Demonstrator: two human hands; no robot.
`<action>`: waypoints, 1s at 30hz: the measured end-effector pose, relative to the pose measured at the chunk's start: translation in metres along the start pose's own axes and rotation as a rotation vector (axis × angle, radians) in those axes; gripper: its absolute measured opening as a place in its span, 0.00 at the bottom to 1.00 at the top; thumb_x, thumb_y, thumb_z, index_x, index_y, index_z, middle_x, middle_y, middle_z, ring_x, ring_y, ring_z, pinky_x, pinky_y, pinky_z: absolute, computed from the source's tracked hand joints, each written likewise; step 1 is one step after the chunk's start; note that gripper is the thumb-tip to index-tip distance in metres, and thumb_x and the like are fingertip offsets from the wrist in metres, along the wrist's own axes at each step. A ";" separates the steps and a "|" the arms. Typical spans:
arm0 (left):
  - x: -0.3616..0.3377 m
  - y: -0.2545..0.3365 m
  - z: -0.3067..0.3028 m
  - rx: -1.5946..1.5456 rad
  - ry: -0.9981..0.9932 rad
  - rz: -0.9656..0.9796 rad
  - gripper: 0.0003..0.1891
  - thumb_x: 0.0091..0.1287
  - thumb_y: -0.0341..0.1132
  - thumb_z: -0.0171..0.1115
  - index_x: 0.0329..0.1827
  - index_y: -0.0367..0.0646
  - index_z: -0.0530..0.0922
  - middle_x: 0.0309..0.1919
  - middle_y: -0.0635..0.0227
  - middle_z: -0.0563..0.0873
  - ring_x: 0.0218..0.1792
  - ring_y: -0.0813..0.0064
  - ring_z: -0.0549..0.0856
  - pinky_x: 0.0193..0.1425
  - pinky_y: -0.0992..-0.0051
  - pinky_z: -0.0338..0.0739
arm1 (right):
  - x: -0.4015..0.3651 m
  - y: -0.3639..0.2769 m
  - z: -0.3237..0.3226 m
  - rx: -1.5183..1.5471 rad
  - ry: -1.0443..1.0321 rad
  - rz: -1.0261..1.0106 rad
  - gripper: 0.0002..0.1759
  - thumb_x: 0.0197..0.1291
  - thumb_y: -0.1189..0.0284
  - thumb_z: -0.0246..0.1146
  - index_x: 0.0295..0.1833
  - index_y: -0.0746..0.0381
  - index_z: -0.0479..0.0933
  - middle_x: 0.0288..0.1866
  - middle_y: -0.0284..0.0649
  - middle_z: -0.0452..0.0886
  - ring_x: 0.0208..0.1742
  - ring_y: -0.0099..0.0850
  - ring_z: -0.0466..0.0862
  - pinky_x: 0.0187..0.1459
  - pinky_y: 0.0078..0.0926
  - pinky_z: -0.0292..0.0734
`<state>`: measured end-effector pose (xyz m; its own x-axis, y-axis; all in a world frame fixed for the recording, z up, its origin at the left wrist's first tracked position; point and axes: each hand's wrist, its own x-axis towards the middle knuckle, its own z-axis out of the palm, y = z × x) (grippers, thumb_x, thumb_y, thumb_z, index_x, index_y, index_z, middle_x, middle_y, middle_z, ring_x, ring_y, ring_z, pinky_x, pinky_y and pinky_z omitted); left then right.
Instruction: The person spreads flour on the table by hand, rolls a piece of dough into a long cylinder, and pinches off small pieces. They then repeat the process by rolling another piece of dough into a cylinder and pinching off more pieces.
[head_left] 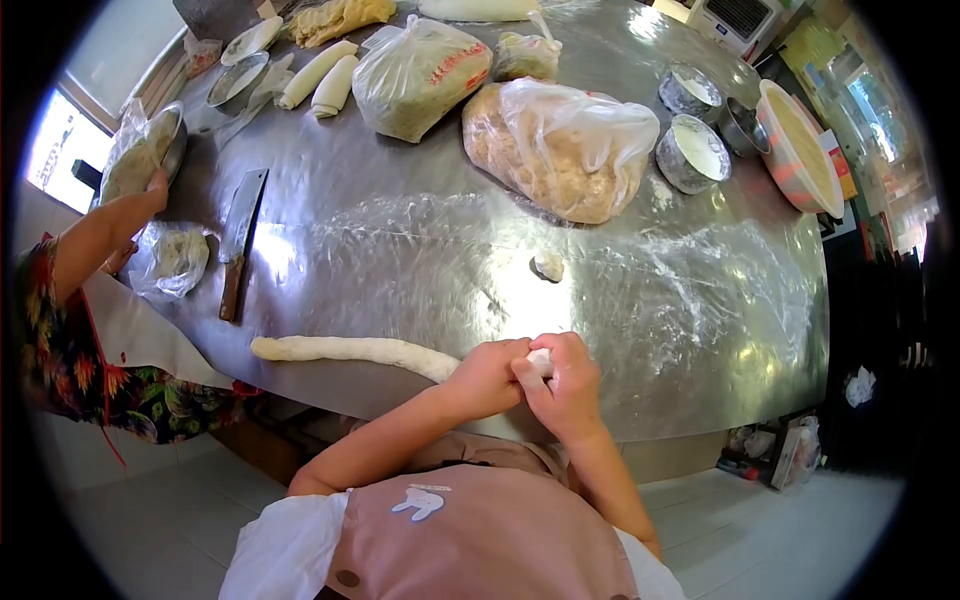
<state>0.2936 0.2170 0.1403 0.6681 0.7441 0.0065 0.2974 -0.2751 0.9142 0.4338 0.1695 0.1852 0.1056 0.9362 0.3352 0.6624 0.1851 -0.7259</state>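
Note:
A long dough rope [350, 350] lies along the near edge of the metal table, and its right end passes under my left hand [490, 378]. The fingers of my left hand are closed round the dough. My right hand [565, 385] touches it, its thumb and fingers pinching a whitish end of dough [541, 362] between the two hands. Beyond them a small dough piece [548, 265] sits on the metal surface. How the rope joins the pinched end is hidden by my left hand.
A cleaver [240, 235] lies at the left, near a co-worker's arm [115, 225] and a bagged bowl [150, 160]. Farther back are a large bagged dough [560, 150], a white bag [420, 80], dough rolls [320, 75], metal bowls [692, 155] and a large basin [800, 150].

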 end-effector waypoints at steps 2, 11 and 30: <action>-0.001 0.001 -0.001 -0.063 -0.031 -0.052 0.13 0.61 0.32 0.69 0.47 0.41 0.82 0.38 0.50 0.87 0.41 0.46 0.86 0.43 0.57 0.80 | -0.002 0.005 0.008 -0.024 0.047 0.028 0.12 0.65 0.66 0.70 0.40 0.62 0.76 0.34 0.45 0.79 0.32 0.43 0.79 0.34 0.36 0.74; -0.002 0.024 -0.009 -0.174 -0.138 -0.093 0.11 0.67 0.35 0.70 0.48 0.41 0.83 0.38 0.52 0.88 0.40 0.53 0.87 0.47 0.62 0.80 | 0.019 0.079 0.020 -0.107 0.079 0.318 0.09 0.66 0.68 0.68 0.39 0.61 0.78 0.36 0.45 0.81 0.38 0.45 0.82 0.42 0.38 0.77; -0.015 -0.020 -0.016 0.032 -0.019 -0.154 0.28 0.60 0.29 0.65 0.65 0.43 0.72 0.47 0.48 0.85 0.48 0.44 0.85 0.51 0.58 0.79 | 0.004 0.006 0.025 0.126 -0.015 0.058 0.08 0.69 0.68 0.66 0.42 0.61 0.77 0.37 0.43 0.79 0.33 0.41 0.81 0.34 0.35 0.77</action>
<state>0.2662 0.2211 0.1283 0.6254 0.7676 -0.1403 0.4185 -0.1782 0.8906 0.4201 0.1814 0.1672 0.1292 0.9508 0.2816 0.5573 0.1653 -0.8137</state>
